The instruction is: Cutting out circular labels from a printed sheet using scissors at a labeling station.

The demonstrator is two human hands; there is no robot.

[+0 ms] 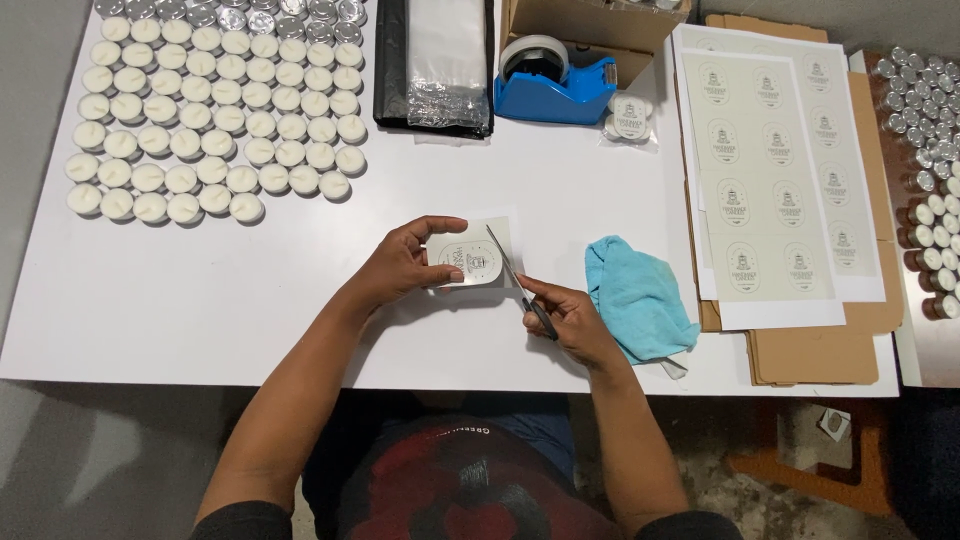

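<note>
My left hand [400, 262] pinches a small pale label cutout [468, 256] above the white table [250, 300]. Thumb and fingers grip the cutout's left edge. My right hand [565, 318] holds scissors [515, 275], whose blades angle up and left along the label's right side. A white paper margin still surrounds part of the oval label. Both hands hover near the table's front middle.
Rows of white tealight candles [210, 110] fill the back left. A blue tape dispenser [555, 85], clear bags on black plastic [440, 65] and a cardboard box [590, 25] stand at the back. A blue cloth [640, 295] and printed label sheets [775, 170] lie to the right.
</note>
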